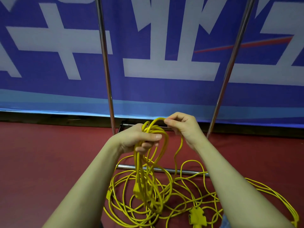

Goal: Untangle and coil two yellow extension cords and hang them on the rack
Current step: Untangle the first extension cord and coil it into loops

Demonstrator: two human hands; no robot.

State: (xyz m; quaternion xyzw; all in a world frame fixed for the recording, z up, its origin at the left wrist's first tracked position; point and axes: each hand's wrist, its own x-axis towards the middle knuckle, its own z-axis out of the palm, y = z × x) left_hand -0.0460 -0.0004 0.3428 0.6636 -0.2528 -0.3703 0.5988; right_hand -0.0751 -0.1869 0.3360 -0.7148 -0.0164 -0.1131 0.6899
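Note:
My left hand grips a bundle of yellow cord loops that hang down from it, with a yellow plug dangling at the bottom. My right hand pinches the top of another loop just right of the bundle, and a strand drops from it toward the floor. More yellow cord lies tangled on the red floor below, with a yellow multi-outlet end at the lower right. The metal rack stands directly ahead, its two uprights rising on either side of my hands.
The rack's base bar lies across the floor under the hanging loops. A blue banner with large white characters covers the wall behind. Red carpet spreads to the left and right.

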